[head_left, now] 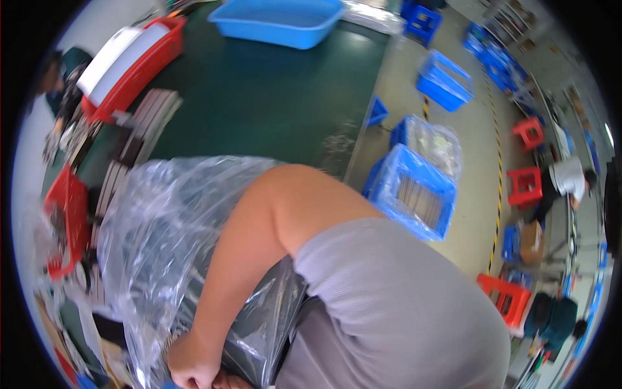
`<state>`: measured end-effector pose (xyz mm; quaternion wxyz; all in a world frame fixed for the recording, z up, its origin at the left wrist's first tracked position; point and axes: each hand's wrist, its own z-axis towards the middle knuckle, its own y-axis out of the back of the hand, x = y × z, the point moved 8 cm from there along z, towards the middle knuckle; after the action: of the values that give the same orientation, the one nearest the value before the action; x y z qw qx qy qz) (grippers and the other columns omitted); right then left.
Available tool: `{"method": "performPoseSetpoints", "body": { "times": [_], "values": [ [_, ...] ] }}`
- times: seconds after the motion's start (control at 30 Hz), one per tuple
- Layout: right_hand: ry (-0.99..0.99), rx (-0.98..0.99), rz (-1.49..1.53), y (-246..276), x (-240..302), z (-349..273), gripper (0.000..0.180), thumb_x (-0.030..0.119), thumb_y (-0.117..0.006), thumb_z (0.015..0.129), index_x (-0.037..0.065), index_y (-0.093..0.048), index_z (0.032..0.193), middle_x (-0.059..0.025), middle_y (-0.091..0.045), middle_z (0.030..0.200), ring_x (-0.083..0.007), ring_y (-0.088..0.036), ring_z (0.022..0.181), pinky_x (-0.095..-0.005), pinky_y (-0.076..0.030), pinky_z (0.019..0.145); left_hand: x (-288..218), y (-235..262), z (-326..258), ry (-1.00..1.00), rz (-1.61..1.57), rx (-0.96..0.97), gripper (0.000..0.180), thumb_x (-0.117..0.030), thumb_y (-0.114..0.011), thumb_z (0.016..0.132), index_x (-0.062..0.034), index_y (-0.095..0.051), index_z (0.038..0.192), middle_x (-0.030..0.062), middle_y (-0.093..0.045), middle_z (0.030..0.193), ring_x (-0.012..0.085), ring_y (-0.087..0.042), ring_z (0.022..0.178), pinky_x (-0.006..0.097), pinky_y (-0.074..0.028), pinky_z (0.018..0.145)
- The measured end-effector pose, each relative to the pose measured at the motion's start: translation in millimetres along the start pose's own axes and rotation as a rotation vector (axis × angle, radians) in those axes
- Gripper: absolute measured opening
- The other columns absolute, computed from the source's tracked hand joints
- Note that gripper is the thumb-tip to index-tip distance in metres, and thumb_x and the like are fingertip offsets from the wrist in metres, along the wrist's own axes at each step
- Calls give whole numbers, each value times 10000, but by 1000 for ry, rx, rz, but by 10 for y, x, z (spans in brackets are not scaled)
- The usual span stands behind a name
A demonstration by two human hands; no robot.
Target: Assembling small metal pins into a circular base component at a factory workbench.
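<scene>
My right arm, in a grey sleeve, bends across the view to the lower left. At its end my right hand (194, 363) is closed, low over a large clear plastic bag (175, 220); what its fingers grip is hidden. Beside it, at the bottom edge, a few fingertips (231, 381) show, seemingly of my left hand; the rest is cut off. The crumpled bag spreads over the near part of the dark green table (253, 104). A small bit of something blue (170, 384) peeks out under my right hand.
A blue basin (278, 23) stands at the table's far end. Red bins (68, 220) line the left side, with a co-worker (65, 81) beyond. On the floor to the right are blue crates (414, 194) lined with plastic and red stools (523, 186); other people work farther right.
</scene>
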<state>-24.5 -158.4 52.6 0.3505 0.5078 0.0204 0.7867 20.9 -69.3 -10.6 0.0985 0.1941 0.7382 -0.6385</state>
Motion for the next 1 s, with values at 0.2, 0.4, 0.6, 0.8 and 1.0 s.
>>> {"method": "performPoseSetpoints", "body": {
  "times": [0.2,0.4,0.6,0.8,1.0],
  "values": [
    [-195,-76,252,165,-1,-302,189,209,-668,702,36,-664,779,-101,-667,760,-264,-646,731,-354,-485,643,46,22,49,-60,250,23,311,-172,-534,939,1,-437,1178,54,-446,862,105,-385,658,201,-322,498],
    [-383,4,342,253,-32,-417,120,117,-646,818,23,-629,891,-60,-648,804,-98,-597,756,-264,-469,682,132,-95,121,-93,285,-24,223,-183,-561,920,-76,-522,1112,27,-490,898,91,-379,644,190,-311,503],
    [-558,65,577,139,-106,-409,68,76,-631,861,23,-594,881,13,-590,826,-50,-538,765,-212,-436,712,110,-76,102,-105,190,19,174,-167,-538,935,-69,-543,1079,95,-543,890,84,-370,621,197,-302,512],
    [-539,12,497,191,-100,-409,68,61,-638,861,36,-586,898,21,-574,821,-40,-533,763,-194,-443,692,108,-97,116,-79,175,40,175,-191,-552,931,-69,-545,1057,86,-560,891,79,-362,616,211,-295,521],
    [-543,39,471,138,-77,-398,76,45,-650,850,30,-583,883,18,-575,822,-44,-536,762,-200,-447,686,111,-73,94,-49,160,16,195,-210,-588,913,-73,-546,1045,66,-588,883,78,-403,643,213,-323,536]
  ]
}}
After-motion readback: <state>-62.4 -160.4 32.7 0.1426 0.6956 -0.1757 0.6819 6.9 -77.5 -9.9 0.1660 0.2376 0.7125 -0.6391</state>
